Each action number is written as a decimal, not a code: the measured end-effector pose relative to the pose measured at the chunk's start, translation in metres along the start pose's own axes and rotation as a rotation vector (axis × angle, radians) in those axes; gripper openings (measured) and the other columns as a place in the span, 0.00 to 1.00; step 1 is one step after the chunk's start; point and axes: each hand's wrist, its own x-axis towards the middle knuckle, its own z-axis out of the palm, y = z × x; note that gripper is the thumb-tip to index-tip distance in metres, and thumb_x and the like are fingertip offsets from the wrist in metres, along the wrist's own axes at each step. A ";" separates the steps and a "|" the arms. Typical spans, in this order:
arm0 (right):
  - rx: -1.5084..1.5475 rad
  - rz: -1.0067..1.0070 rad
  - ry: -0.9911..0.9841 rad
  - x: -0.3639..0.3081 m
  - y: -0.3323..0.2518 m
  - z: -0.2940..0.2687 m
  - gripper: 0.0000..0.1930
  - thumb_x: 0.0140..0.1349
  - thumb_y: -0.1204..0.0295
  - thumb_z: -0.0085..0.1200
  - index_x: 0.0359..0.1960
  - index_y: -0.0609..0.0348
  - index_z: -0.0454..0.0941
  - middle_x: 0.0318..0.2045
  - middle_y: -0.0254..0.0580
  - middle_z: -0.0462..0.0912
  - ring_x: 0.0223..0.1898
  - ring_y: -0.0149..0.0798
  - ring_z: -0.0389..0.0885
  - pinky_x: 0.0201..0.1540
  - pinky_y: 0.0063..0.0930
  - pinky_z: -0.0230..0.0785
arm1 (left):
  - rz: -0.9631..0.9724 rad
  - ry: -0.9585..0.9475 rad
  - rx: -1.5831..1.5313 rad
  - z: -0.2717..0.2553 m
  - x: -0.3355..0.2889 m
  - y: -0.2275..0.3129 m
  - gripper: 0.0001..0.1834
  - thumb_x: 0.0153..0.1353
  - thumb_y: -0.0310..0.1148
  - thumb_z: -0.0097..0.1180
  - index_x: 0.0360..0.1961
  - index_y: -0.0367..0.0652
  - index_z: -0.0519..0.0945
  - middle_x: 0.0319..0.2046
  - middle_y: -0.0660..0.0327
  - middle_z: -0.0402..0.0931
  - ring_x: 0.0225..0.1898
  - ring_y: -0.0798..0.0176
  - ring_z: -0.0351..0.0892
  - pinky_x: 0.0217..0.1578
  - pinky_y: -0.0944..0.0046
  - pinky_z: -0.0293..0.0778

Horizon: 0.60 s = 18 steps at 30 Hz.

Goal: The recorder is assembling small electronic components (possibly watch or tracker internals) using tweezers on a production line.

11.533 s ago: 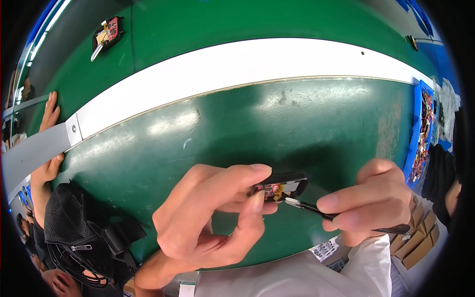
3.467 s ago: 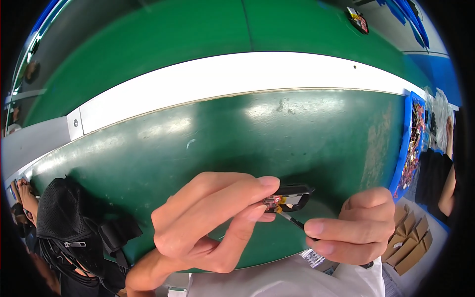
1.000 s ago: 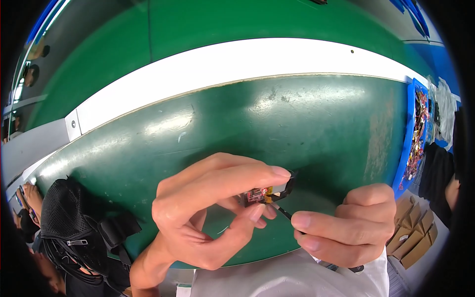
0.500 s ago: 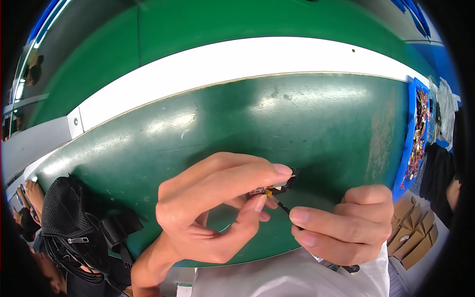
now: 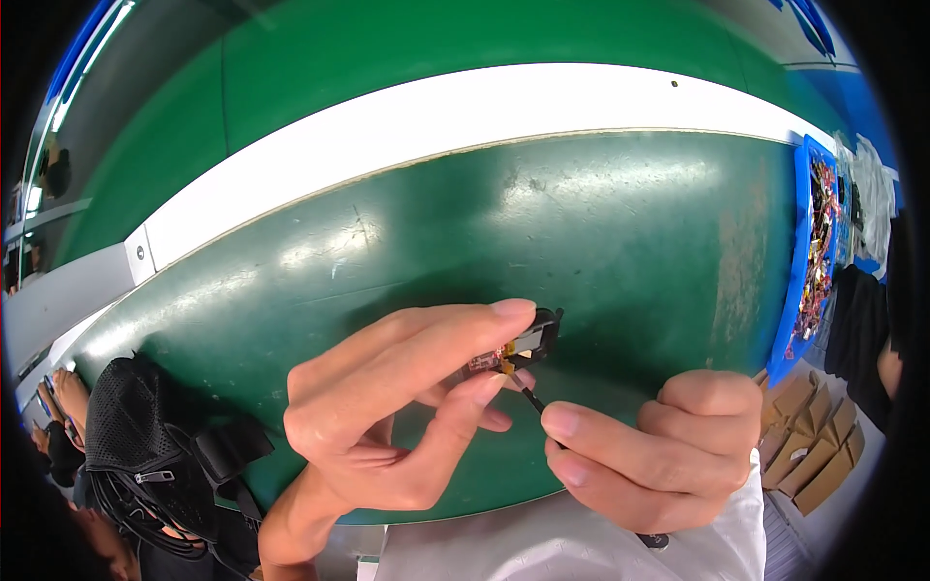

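Between the thumb and fingers of my left hand (image 5: 341,421) is a small black-framed electronic part (image 5: 544,334). A silvery plate, a reddish bit of circuitry and yellow pieces show on it; my fingers cover the rest. My right hand (image 5: 668,450) is closed, its thumb and index finger pinching a thin dark pointed tool (image 5: 530,395). The tool's tip reaches the yellow pieces beside my left thumb. Whether tip and part touch is too small to tell. Both hands are above the green tabletop (image 5: 620,232).
A blue tray (image 5: 799,261) of small wired parts stands at the right edge. Below it are cardboard boxes (image 5: 814,445). At the left lies a black mesh bag (image 5: 136,416) with a strap. A white ledge (image 5: 465,102) borders the far side. Another person's hand (image 5: 70,395) shows at far left.
Both hands have shifted slightly left in the picture, along with the part and the tool. More of the part's black frame and silvery plate now shows past my left fingertips.
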 end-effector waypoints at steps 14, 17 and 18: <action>0.072 0.053 -0.030 -0.001 0.002 -0.003 0.14 0.55 0.77 0.70 0.42 0.55 0.83 0.41 0.39 0.92 0.13 0.17 0.59 0.23 0.18 0.48 | -0.020 0.023 -0.023 0.000 -0.001 0.002 0.21 0.57 0.08 0.61 0.53 0.27 0.84 0.46 0.42 0.85 0.38 0.56 0.91 0.27 0.68 0.90; 0.083 0.054 -0.033 -0.003 0.003 -0.004 0.14 0.55 0.77 0.70 0.43 0.55 0.82 0.42 0.40 0.92 0.12 0.17 0.60 0.23 0.18 0.49 | -0.041 0.027 -0.044 0.001 -0.003 0.003 0.20 0.58 0.09 0.62 0.53 0.27 0.84 0.45 0.42 0.85 0.38 0.55 0.91 0.27 0.68 0.90; 0.085 0.054 -0.032 -0.003 0.003 -0.004 0.14 0.55 0.77 0.70 0.43 0.55 0.82 0.42 0.40 0.92 0.12 0.17 0.60 0.23 0.18 0.49 | -0.052 0.032 -0.049 0.001 -0.004 0.004 0.19 0.59 0.09 0.62 0.52 0.26 0.84 0.45 0.42 0.85 0.38 0.55 0.91 0.27 0.67 0.90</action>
